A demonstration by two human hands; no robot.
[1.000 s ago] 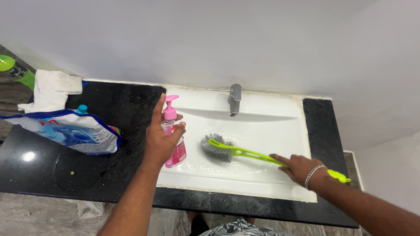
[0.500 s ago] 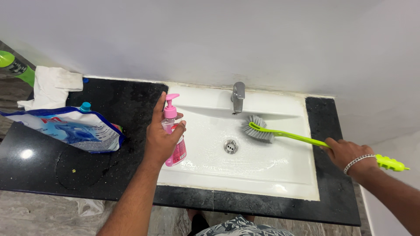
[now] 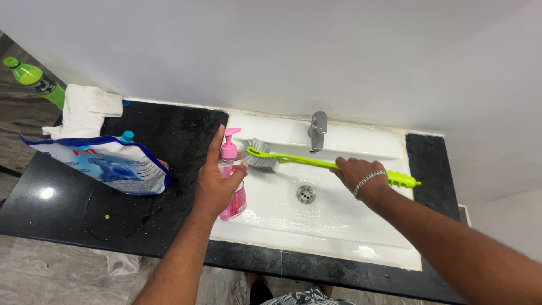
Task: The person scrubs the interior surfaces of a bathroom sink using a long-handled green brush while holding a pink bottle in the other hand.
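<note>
Now swung across to the sink's [image 3: 395, 257] back-left corner: brush [image 3: 261, 155] beside pump bottle [image 3: 232, 186], right hand [image 3: 355, 172] wrapped round handle, left hand [image 3: 217, 183] clasping bottle.

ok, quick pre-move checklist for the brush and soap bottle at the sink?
1. Right hand gripped on green brush handle: ok.
2. Left hand around pink pump bottle: ok.
3. Grey brush head near the pump, inside the white sink: ok.
4. Drain uncovered: ok.
5. Tap running: cannot tell.
6. Blue pouch apart from the left hand: ok.
</note>
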